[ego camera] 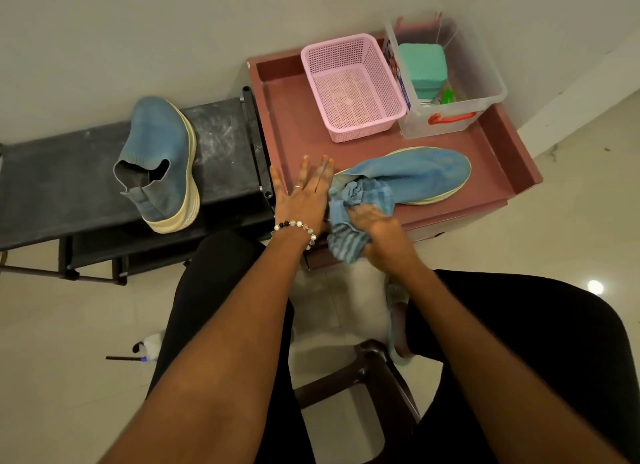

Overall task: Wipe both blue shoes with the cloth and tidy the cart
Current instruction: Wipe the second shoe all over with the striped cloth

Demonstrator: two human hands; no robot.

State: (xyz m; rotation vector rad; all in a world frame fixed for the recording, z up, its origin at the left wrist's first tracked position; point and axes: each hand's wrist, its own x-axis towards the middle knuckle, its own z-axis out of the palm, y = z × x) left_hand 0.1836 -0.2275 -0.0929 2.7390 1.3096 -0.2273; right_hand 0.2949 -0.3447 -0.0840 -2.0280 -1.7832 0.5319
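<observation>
Gripping a bunched blue striped cloth (349, 214), the right hand (375, 228) has its fingers curled round the fabric and presses it against the heel end of a blue shoe (412, 176). That shoe lies on its side on the cart (502, 159), along the near edge, with its toe toward the right rim and its pale sole edge showing. The left hand (304, 197) lies flat with straight, spread fingers at the cart's near left corner, just beside the shoe's heel and touching the cloth; it holds nothing. A ring sits on one finger and a bead bracelet (294, 226) circles the wrist.

At the cart's far edge stands a pink basket (353, 86), and just right of it, in the far right corner, a clear bin (485, 69) holding a green block (422, 67).

Left of the cart is a black rack (69, 183). The second shoe (159, 162) rests on its top shelf, tilted on its side, well apart from both hands.
</observation>
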